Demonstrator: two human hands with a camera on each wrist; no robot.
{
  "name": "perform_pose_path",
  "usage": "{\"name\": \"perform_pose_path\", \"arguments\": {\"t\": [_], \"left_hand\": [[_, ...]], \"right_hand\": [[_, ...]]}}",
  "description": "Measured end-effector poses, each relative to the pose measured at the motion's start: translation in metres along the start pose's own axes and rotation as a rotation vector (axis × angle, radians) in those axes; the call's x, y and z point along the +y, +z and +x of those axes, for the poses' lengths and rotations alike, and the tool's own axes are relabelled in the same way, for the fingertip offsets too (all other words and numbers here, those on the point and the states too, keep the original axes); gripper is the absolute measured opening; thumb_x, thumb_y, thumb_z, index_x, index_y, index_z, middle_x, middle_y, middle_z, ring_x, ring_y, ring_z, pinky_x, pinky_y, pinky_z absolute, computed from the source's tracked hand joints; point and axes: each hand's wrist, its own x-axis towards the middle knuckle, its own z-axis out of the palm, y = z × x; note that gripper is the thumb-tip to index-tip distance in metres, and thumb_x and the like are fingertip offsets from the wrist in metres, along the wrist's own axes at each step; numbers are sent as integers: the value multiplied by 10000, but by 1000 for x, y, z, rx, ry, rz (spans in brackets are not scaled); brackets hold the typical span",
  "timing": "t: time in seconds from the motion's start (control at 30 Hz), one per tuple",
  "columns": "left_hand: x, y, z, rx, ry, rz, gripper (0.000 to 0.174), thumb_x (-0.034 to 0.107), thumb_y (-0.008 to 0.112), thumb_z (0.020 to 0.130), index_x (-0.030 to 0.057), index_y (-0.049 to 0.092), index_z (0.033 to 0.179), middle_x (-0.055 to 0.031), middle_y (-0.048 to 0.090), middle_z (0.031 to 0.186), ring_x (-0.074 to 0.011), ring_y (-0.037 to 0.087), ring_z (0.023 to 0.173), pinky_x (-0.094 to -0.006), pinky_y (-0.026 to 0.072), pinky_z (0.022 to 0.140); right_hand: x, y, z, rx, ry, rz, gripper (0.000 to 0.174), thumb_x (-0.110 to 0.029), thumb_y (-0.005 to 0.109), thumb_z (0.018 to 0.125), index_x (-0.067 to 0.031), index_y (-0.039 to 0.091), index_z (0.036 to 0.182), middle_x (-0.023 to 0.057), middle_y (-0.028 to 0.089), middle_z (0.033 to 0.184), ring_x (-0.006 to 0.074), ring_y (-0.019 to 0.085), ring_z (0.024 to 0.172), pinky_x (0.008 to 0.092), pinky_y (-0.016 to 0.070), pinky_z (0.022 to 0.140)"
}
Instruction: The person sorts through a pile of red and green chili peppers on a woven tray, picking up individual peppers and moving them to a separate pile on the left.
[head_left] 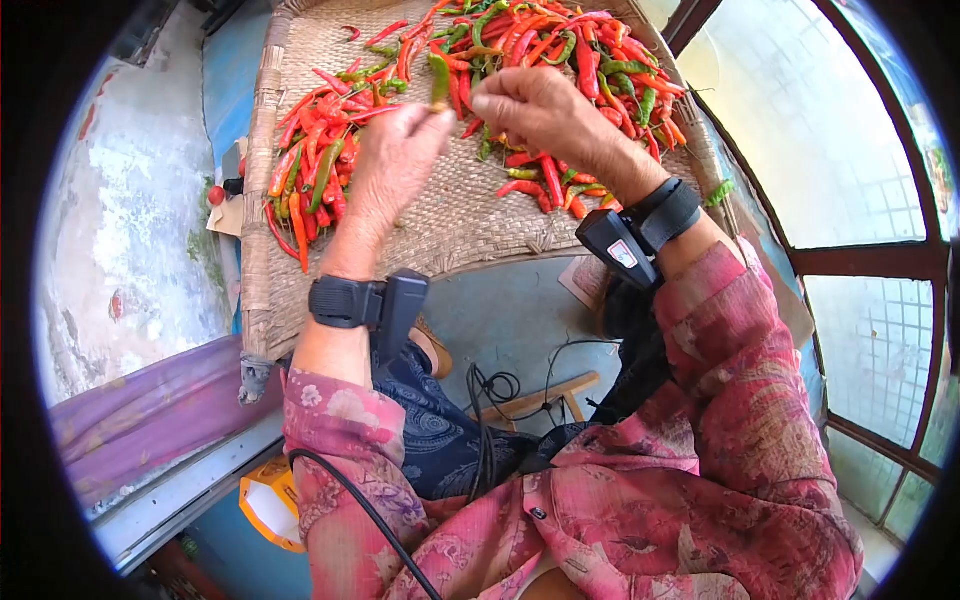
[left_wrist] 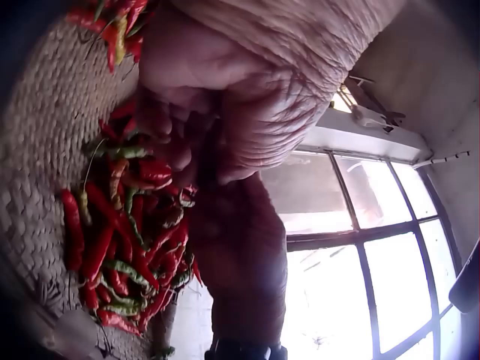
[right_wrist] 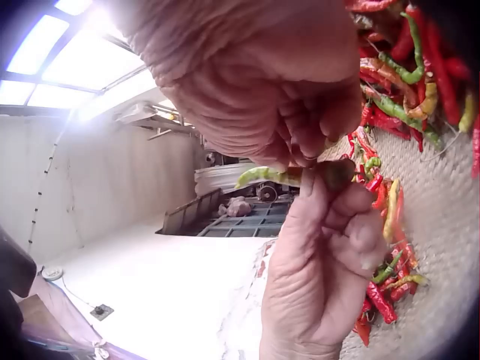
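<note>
A green chili pepper [head_left: 440, 78] points up from my left hand [head_left: 402, 155], which pinches its lower end between thumb and fingers. My right hand [head_left: 555, 115] is just to the right, its fingers curled and thumb drawn in. In the right wrist view the right fingertips overlap the chili [right_wrist: 259, 175] close to where the left hand [right_wrist: 315, 277] grips it. I cannot tell whether something small is between the right fingertips. Both hands are over a woven tray [head_left: 455, 215] with a pile of red and green chilies [head_left: 320, 165] at left and a larger pile [head_left: 625, 80] at right.
The tray has a raised rim [head_left: 258, 200]. Windows [head_left: 860, 320] stand close on the right, a pale wall [head_left: 140, 220] on the left. Below are black cables [head_left: 490, 390], a wooden piece [head_left: 540, 398] and an orange-edged box [head_left: 272, 505].
</note>
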Motion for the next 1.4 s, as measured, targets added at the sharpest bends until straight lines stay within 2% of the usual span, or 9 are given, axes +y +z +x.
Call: {"name": "perform_pose_path", "arguments": {"t": [0.03,0.1,0.2,0.43,0.63,0.97,1.03,1.2,1.4], "left_hand": [[-4,-9,3,-1,1,1,342,367,548,856,36,623,893,-19,581,674,-87,513,604,-238,409,548],[-14,-31,9,257,-8,370,405,405,538,815,13,631,770,-164,612,677,-298,604,650,-386,454,617],[-30,-62,12,368,-98,574,425,438,560,813,23,641,780,-125,631,692,-230,618,681,-351,458,653],[-48,-75,9,554,-131,590,355,409,597,799,104,616,980,-128,661,821,-301,630,794,-401,475,703],[-31,-50,9,426,169,436,237,252,593,828,84,611,995,-127,661,768,-242,646,706,-337,489,664],[-5,11,-8,-351,-80,-270,387,364,544,889,29,564,1082,0,578,782,-42,494,627,-172,396,534],[-6,16,-8,-383,-74,-313,385,385,543,887,39,569,1053,24,567,764,-37,495,623,-168,391,531],[-1,21,-6,-428,-158,-605,320,376,550,888,78,584,999,10,620,838,-24,497,628,-163,400,556],[3,20,-6,-358,-134,-524,283,320,571,872,68,586,998,5,620,828,-38,495,620,-177,405,566]], "right_hand": [[8,1,0,-25,-90,-208,220,-230,610,839,-15,637,876,50,590,652,113,549,600,279,455,549],[19,7,-11,-204,-79,-827,211,-221,626,748,-13,618,787,165,614,675,298,629,651,374,499,599],[11,14,-25,-384,87,-966,189,-199,608,730,-10,610,738,163,618,684,303,638,688,388,502,603],[21,32,-29,-401,1,-1215,89,-101,596,745,-56,664,779,121,660,773,255,655,756,364,497,605],[24,37,-26,-402,-3,-1126,113,-112,611,671,-9,599,716,148,619,702,304,631,694,390,495,577],[-3,2,0,61,156,-201,332,-258,638,721,59,558,777,187,581,643,264,599,544,384,490,533],[-7,2,-4,25,198,-5,264,-234,654,821,14,565,839,54,564,631,105,536,563,268,419,483],[-10,0,-2,172,74,-199,361,-295,734,704,25,579,766,148,584,639,223,602,602,351,483,568],[-9,-2,2,55,232,43,367,-331,692,781,18,582,800,97,583,618,149,580,554,295,484,501]]}}
